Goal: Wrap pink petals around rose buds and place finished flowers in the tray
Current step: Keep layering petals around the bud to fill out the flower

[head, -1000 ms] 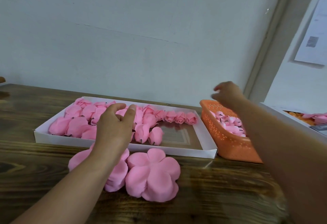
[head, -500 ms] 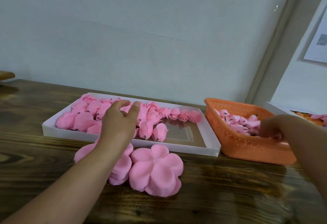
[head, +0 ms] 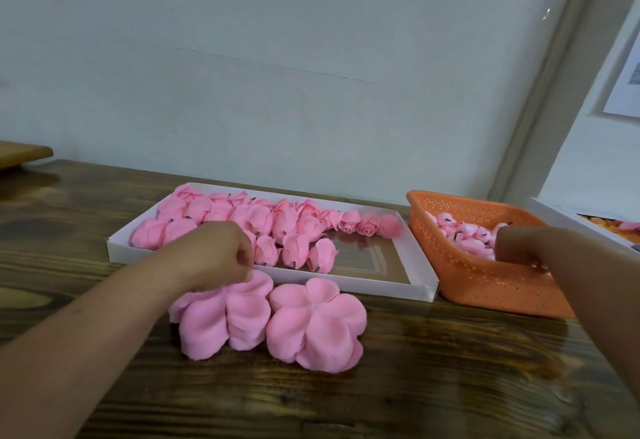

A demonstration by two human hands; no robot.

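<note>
The left hand (head: 214,255) sits with curled fingers on the far edge of the left stack of flat pink five-lobed foam petals (head: 221,317), fingertips pinching at the topmost layer where it lifts slightly toward the tray; the grip is narrow, closed on the petal material. Just beside it on the right, touching, lies a second stack of the same pink petal sheets (head: 317,324), flat on the dark wooden tabletop (head: 415,386), lobes spread outward.

The right hand (head: 523,244) reaches into the orange perforated plastic basket (head: 485,282), its fingers bent down among the small pink rose buds (head: 464,234) heaped there; whether it actually holds a bud I cannot tell, as the fingertips are hidden and blurred.

Behind the petal stacks, the shallow white cardboard tray (head: 381,288) runs long-axis left to right, its right end touching the basket. Finished pink wrapped flowers (head: 294,230) fill its left and rear parts, most lying on their sides with dark stem ends showing; a row of smaller rosebuds lines the back edge. The tray's front right floor is bare. Open tabletop lies in front of the stacks
</note>
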